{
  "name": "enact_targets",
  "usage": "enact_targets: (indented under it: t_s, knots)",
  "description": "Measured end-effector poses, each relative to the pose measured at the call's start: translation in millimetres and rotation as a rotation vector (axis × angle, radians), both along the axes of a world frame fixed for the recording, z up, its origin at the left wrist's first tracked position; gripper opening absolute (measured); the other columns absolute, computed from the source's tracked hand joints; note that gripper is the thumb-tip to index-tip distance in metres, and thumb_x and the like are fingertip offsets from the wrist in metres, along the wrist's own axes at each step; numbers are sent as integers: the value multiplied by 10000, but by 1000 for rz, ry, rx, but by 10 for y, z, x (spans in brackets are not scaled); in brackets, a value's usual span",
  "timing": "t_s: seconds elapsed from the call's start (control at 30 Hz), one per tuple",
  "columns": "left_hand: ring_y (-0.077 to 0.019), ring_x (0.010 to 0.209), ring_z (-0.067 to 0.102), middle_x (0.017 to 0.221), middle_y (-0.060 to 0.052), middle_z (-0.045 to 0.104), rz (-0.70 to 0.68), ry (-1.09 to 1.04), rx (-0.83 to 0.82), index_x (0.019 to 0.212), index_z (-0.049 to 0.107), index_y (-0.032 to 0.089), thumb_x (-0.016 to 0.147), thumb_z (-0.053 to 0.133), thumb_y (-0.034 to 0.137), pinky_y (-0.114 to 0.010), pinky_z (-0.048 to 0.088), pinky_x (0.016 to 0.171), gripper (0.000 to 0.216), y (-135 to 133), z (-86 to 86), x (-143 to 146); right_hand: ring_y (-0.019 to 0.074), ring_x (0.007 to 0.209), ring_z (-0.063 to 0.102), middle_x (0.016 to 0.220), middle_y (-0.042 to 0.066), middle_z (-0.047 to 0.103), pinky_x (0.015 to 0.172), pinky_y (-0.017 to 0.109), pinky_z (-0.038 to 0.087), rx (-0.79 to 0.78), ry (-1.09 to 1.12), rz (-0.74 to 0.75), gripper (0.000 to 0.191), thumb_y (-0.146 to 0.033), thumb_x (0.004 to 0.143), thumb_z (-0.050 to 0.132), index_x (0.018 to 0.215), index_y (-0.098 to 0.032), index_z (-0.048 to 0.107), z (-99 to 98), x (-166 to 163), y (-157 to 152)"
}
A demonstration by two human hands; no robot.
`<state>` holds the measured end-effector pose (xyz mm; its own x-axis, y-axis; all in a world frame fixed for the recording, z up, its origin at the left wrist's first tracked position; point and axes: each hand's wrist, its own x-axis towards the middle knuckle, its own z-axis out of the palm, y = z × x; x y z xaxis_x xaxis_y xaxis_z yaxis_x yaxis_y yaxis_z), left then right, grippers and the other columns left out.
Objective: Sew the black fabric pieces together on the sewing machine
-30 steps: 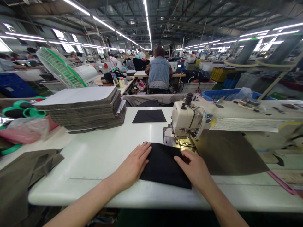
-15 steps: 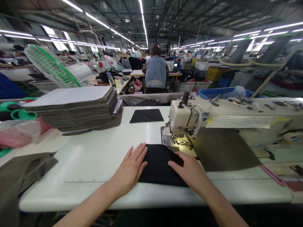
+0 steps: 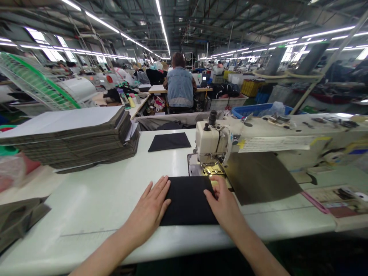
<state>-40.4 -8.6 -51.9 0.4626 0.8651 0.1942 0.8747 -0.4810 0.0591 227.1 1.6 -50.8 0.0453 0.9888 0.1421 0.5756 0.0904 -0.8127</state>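
A black fabric piece [image 3: 188,201] lies flat on the white sewing table in front of the sewing machine [image 3: 211,143], its far edge close to the needle plate. My left hand [image 3: 151,205] rests flat along the fabric's left side, fingers stretched forward and fingertips touching its edge. At the right edge, my right hand [image 3: 225,203] has its thumb and index finger curved and apart, touching the fabric near its far right corner. The other fingers of that hand are partly hidden. A second black fabric piece [image 3: 169,141] lies farther back, left of the machine head.
A tall stack of brown-grey fabric pieces [image 3: 74,143] with white paper on top stands at left. An olive sheet [image 3: 261,178] lies under the machine arm. Crumpled dark fabric [image 3: 20,218] sits at the left edge. A person in a denim vest [image 3: 180,86] sits ahead, back turned.
The view has turned slightly right. The black fabric's far right part, curved before, now lies flat with straight edges. My right hand has drawn back to its edge, fingers more bent; my left stays flat.
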Motion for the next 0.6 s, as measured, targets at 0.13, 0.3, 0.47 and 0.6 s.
enact_targets:
  t_s: [0.13,0.3,0.47,0.6]
  knots:
    - [-275,1458,376,1604,-116,339,-6,3,14,1552,357,205,1052,367,352,-524,324,1190,522,4,-10,-17,207,783,690,857,30,736,741,313,503,2,-5,65,185,-310,890,515,915,-238,683,29,23,-1]
    - [-270,1463,368,1601,-112,349,-2,13,12,1554,350,198,1056,360,365,-523,329,1189,525,-4,8,-11,218,845,707,915,38,767,807,329,517,-12,10,38,211,-300,890,530,928,-232,725,51,8,22]
    - [-274,1453,386,1596,-107,361,-4,1,20,1562,337,212,1052,361,366,-525,341,1182,533,-3,24,-1,219,814,705,891,39,767,772,329,524,-31,-24,38,189,-267,872,544,903,-226,726,26,14,63]
    - [-272,1448,398,1592,-109,371,-6,8,20,1542,377,203,1049,352,366,-517,349,1180,520,0,27,-23,219,821,705,893,35,765,788,337,532,-14,-53,53,187,-245,877,537,907,-228,721,2,18,83]
